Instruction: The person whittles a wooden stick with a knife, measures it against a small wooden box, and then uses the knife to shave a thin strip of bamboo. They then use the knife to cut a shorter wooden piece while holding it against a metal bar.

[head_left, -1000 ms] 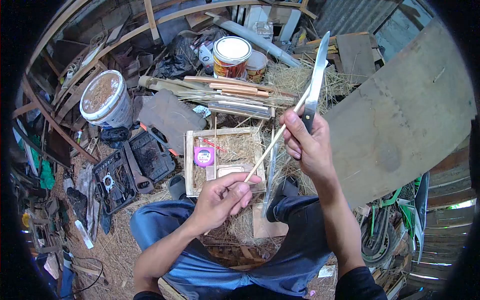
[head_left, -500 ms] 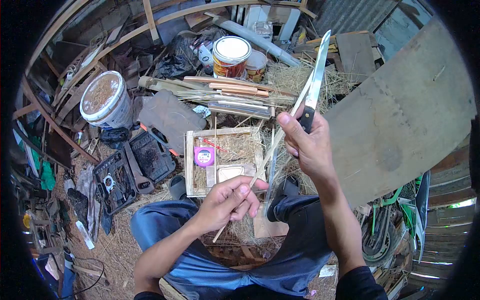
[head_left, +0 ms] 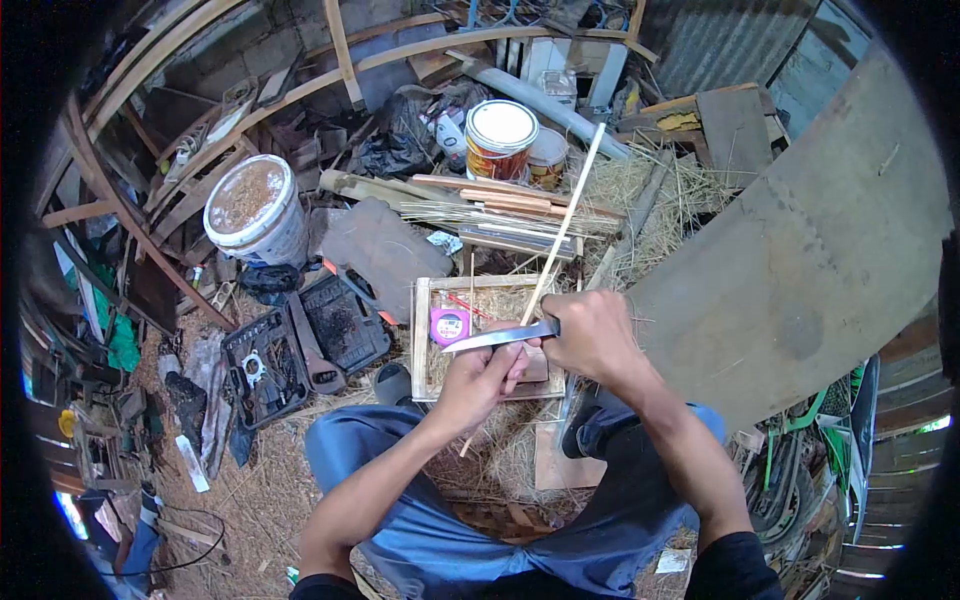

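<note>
My right hand [head_left: 597, 338] is closed round the dark handle of a knife [head_left: 492, 338], whose blade points left across my left hand. A thin bamboo strip [head_left: 566, 225] slants up and away between my hands. Its lower end shows below my left hand [head_left: 478, 382], whose fingers are wrapped round it. The blade lies over the strip close to my left fingers; whether it touches cannot be made out. Under my hands is a wooden frame [head_left: 422, 340] on the ground, with a pink tape measure [head_left: 449, 326] and a red pen [head_left: 466, 304] inside it.
An open tool case [head_left: 262, 372] lies at left, with a bucket of shavings [head_left: 252, 205] behind it. Lidded paint bucket [head_left: 501, 140] and wood strips [head_left: 510, 200] stand ahead. A large board [head_left: 790, 260] leans at right.
The knife has come down from upright at the right to lie across the strip near my left hand. My right hand moved down and left. The whole view shifted slightly.
</note>
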The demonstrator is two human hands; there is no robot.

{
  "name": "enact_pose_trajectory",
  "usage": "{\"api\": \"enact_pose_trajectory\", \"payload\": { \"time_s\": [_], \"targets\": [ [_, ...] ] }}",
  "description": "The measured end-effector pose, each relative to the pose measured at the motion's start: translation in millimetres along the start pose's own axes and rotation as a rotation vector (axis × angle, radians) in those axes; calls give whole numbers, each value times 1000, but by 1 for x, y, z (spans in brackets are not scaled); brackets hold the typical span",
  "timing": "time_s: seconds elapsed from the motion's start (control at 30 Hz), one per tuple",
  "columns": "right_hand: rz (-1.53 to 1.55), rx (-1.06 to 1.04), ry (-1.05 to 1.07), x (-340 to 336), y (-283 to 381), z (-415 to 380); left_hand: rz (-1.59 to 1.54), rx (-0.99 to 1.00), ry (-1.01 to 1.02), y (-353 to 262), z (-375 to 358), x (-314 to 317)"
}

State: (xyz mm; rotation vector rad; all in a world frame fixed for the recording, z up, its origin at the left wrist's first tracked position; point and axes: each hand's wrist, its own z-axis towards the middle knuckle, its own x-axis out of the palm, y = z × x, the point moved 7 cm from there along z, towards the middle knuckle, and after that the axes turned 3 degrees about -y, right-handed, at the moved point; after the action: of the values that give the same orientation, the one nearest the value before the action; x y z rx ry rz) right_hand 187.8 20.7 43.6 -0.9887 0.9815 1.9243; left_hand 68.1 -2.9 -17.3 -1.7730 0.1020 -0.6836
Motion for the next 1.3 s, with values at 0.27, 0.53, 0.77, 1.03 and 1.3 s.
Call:
{"api": "enact_pose_trajectory", "payload": {
  "time_s": [0.27,0.53,0.77,1.03,1.3],
  "targets": [
    [-293,139,-196,14,-21,-7,-82,-65,-28,10,-4,13],
    [-496,600,-154,-29,-147,-1,-78,-206,121,28,-27,36],
    [-207,900,-269,-62,-204,-43,108,-156,110,25,-10,10],
    [218,275,-257,-29,-61,4,-96,-61,41,0,-1,0],
    [-40,34,-25,1,6,-9,-51,-40,53,5,-7,6]
  ]
}}
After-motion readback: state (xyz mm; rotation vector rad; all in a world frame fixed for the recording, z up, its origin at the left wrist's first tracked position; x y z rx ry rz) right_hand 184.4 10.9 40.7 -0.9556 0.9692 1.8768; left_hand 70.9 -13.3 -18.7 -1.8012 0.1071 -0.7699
